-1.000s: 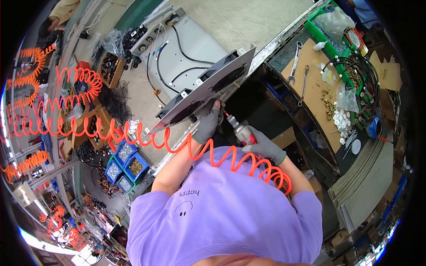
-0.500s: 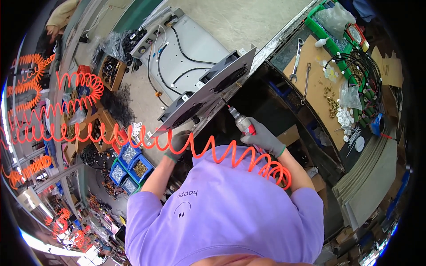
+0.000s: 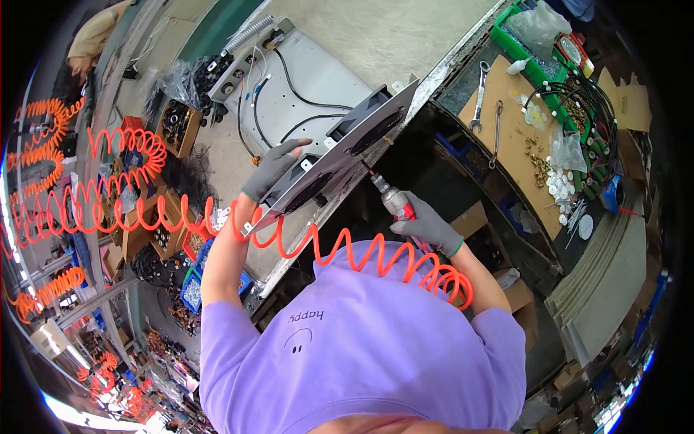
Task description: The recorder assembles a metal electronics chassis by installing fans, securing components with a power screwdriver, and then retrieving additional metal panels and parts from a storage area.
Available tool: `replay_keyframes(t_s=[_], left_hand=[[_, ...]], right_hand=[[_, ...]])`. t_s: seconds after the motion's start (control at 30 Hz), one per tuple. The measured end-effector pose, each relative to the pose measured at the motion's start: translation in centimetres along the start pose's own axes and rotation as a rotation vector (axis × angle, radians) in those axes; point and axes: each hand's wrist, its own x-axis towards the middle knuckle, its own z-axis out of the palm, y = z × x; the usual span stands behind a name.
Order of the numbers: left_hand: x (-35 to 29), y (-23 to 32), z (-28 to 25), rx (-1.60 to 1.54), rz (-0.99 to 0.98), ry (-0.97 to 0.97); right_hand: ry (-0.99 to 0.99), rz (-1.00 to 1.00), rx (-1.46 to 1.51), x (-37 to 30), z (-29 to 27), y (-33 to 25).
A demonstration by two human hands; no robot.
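My right hand, in a grey glove, is closed around a pneumatic screwdriver with a silver and red body. Its bit points up and left toward the lower edge of an upright grey metal panel. Two black fans are set in that panel. On the panel's far side, my gloved left hand reaches over by the left fan, fingers stretched out, fingertips bare. Behind stands a grey metal housing with black cables across its floor. Whether the left hand touches the panel I cannot tell.
An orange coiled air hose hangs across my front. At right, two wrenches lie on a brown board, near a green bin of small parts. Blue bins stand at left, below a carton of parts. Another person is far left.
My left hand has moved up from below the panel's near left end to its far side by the left fan. The right hand and screwdriver have hardly moved.
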Motion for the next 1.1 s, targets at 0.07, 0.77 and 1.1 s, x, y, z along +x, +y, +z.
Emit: replay_keyframes(t_s=[0.07,0.77,1.1], left_hand=[[1.4,1.0,1.0,-0.006,0.131,-0.157],[6.9,-4.5,1.7,-0.044,0.127,-0.408],[6.2,-2.9,1.8,-0.041,0.139,-0.375]], right_hand=[[0.043,-0.109,-0.112,0.1,0.2,0.3],[0.051,0.059,-0.277,1.2,0.0,-0.5],[0.038,0.063,-0.315,1.5,-0.2,-0.7]])
